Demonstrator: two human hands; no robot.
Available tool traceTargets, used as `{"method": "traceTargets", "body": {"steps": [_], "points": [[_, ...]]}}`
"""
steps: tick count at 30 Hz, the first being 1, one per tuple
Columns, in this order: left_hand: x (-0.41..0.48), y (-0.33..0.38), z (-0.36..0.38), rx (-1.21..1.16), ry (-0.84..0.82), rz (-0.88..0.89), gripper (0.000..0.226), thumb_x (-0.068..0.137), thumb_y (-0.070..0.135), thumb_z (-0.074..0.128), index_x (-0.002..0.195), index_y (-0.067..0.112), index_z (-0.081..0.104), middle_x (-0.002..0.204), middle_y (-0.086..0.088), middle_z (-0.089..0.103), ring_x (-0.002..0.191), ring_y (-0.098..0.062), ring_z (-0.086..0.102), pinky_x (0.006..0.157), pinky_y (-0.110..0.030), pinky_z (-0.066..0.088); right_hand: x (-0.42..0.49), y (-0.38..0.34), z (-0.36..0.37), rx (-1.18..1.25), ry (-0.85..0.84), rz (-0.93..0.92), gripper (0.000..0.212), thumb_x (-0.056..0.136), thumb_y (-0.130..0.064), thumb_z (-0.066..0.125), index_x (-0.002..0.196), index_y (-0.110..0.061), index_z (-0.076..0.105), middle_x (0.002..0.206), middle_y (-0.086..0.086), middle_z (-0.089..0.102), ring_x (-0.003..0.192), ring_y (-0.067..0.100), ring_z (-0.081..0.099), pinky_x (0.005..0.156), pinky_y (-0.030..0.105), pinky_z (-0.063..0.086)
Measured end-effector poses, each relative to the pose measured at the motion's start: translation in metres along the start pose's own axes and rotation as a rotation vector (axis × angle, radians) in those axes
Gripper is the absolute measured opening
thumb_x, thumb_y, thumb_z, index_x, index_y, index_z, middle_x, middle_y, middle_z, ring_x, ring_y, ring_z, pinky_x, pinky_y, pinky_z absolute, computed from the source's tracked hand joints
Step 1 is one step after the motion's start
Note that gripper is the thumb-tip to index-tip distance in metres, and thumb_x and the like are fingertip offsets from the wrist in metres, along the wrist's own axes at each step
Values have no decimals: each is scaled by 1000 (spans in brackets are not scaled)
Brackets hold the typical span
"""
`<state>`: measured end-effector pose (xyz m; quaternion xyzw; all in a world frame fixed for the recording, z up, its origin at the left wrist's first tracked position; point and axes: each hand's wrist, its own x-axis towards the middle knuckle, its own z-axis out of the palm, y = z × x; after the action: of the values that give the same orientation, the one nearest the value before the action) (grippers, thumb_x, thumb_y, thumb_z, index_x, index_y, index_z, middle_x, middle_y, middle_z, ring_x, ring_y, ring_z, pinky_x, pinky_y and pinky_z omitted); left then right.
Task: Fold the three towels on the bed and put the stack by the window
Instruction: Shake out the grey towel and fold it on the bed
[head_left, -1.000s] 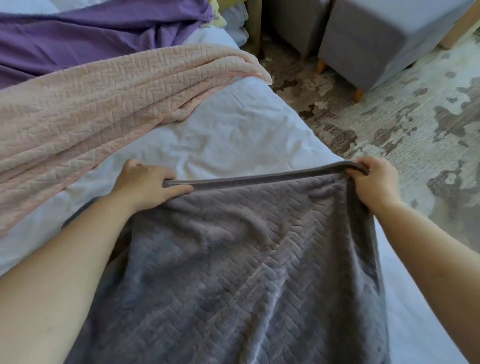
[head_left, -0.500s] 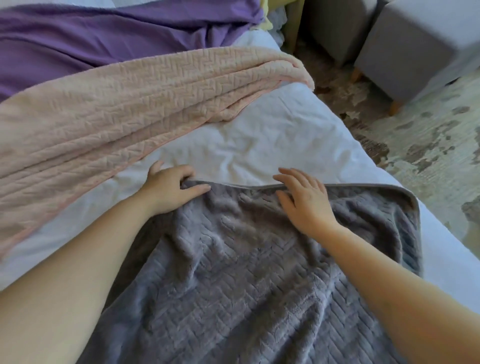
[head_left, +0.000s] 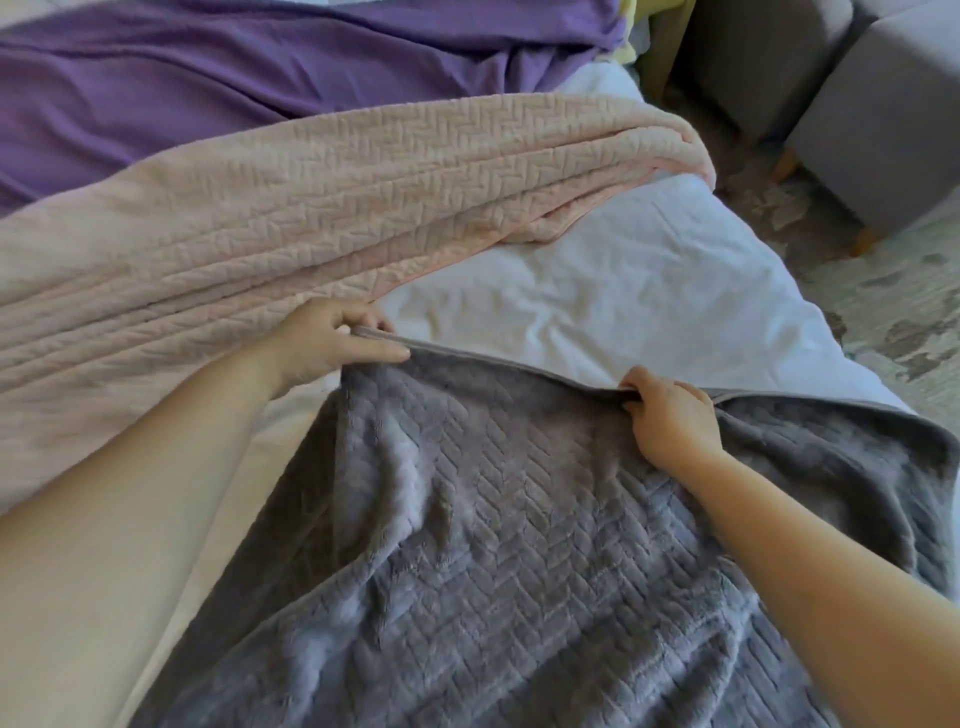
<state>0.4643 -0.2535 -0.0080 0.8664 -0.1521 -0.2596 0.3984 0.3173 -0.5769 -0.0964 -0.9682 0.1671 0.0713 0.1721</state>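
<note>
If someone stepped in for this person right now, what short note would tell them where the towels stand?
Hands: the left hand pinches the far edge of the grey towel near its corner; the right hand grips the same edge farther along.
Things: the grey towel lies spread on the bed, nearest; the pink towel lies rumpled beyond it, the purple towel behind that.
Done: no towel looks folded yet.
Left: fold all three, stack them, carry the stack to the window, which is not in view.

We saw only bare skin. The left hand and the right hand were uncovered, with short, rounded fingers. The left forearm and the right forearm were bare to the picture's edge, smooth and full, the left looking broader.
</note>
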Motion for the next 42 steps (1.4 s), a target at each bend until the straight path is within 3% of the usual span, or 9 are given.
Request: {"method": "traceTargets", "body": {"steps": [3, 7, 10, 14, 20, 26, 34, 38, 42], "points": [[-8, -3, -18, -56, -212, -96, 51, 58, 50, 84, 61, 16, 45, 68, -1, 45, 72, -16, 47, 70, -33, 31, 4, -1, 0, -8, -24, 5, 15, 95, -16, 45, 107, -20, 52, 87, 10, 67, 93, 32, 57, 78, 34, 28], [-7, -22, -38, 1214, -199, -193, 51, 76, 81, 41, 83, 34, 61, 85, 15, 58, 95, -14, 49, 88, -43, 18, 8, -5, 1, -60, -78, -8, 20, 92, -15, 47, 109, -22, 54, 107, 6, 64, 101, 29, 55, 90, 36, 30], [-7, -26, -40, 1491, 110, -246, 46, 84, 72, 35, 103, 41, 63, 112, 13, 60, 112, -18, 46, 99, -49, 18, 12, -11, 0, -110, -171, -76, 32, 85, -18, 51, 116, -24, 55, 136, -2, 45, 120, 26, 43, 103, 40, 28], [4, -30, -40, 1286, 422, -344, 36, 94, 51, 42, 114, 27, 60, 120, -1, 60, 111, -29, 52, 97, -44, 27, 21, -21, -7, -92, -285, -147, 36, 83, -33, 55, 119, -29, 55, 138, -7, 47, 119, 24, 47, 105, 39, 25], [10, -37, -43, 797, 484, -297, 31, 84, 44, 66, 100, 18, 66, 108, -18, 63, 99, -41, 57, 77, -41, 46, 29, -35, -20, 99, -344, -190, 16, 85, -48, 59, 82, -33, 55, 78, -11, 59, 73, 10, 53, 73, 33, 33], [7, -24, -59, 1066, 150, -376, 35, 80, 44, 71, 99, 15, 65, 109, -16, 62, 102, -36, 57, 81, -40, 49, 39, -43, -23, 146, -122, -150, 9, 89, -22, 63, 92, -16, 69, 92, 4, 66, 86, 26, 58, 74, 35, 47], [30, -20, -48, 866, 499, -457, 26, 90, 1, 46, 113, 0, 60, 117, -28, 57, 108, -46, 55, 86, -48, 47, 52, -51, -19, 121, 90, -126, 14, 94, -20, 53, 105, -17, 62, 105, 7, 59, 89, 31, 56, 76, 39, 47], [38, -44, -19, 617, 262, -476, 51, 95, 11, 49, 140, 2, 30, 156, -17, 11, 130, -38, 38, 100, -42, 37, 52, -49, -9, 27, 197, -55, 13, 94, -17, 51, 106, -19, 48, 104, 7, 63, 91, 33, 57, 88, 41, 35], [19, -63, 11, 421, 447, -248, 66, 90, 5, 51, 148, 16, 22, 157, -21, -13, 143, -38, 18, 111, -41, 28, 38, -48, 5, -89, 247, -52, 41, 92, -23, 53, 131, -22, 42, 141, 4, 44, 134, 28, 33, 115, 45, 12]]}}
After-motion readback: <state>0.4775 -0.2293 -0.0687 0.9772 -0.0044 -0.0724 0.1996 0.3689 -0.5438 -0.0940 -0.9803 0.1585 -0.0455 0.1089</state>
